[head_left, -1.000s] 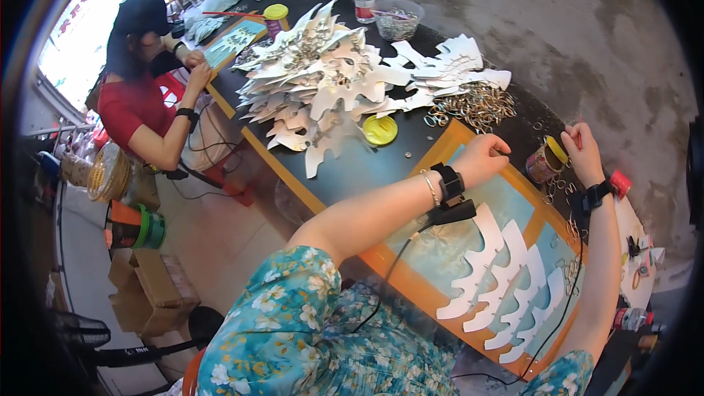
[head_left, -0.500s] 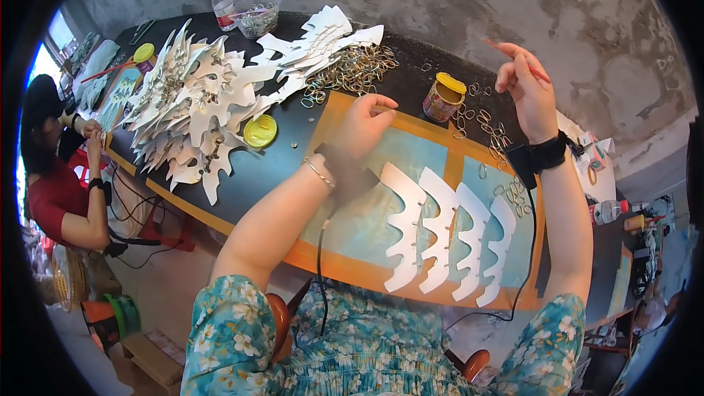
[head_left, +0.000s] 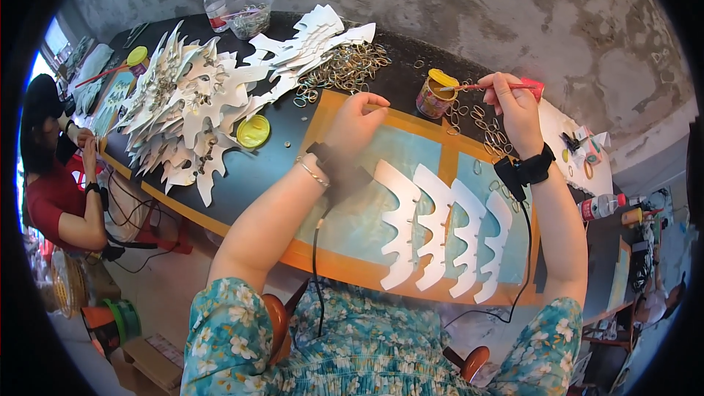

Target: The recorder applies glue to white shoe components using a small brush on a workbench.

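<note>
Four white cutouts (head_left: 440,231), two bottles (head_left: 214,4)

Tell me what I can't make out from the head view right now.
- Brush tip: hidden inside the yellow-lidded jar.
- Left hand fingertips: curled under the hand, so any small piece held is unseen.
- Metal rings: too small to count.
- Co-worker's hands: near the rim, too small to tell.

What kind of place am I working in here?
Probably a small craft workshop: a long dark table heaped with white cut-out shapes and metal rings, a paint jar, bare concrete walls, and another person at the far end.
</note>
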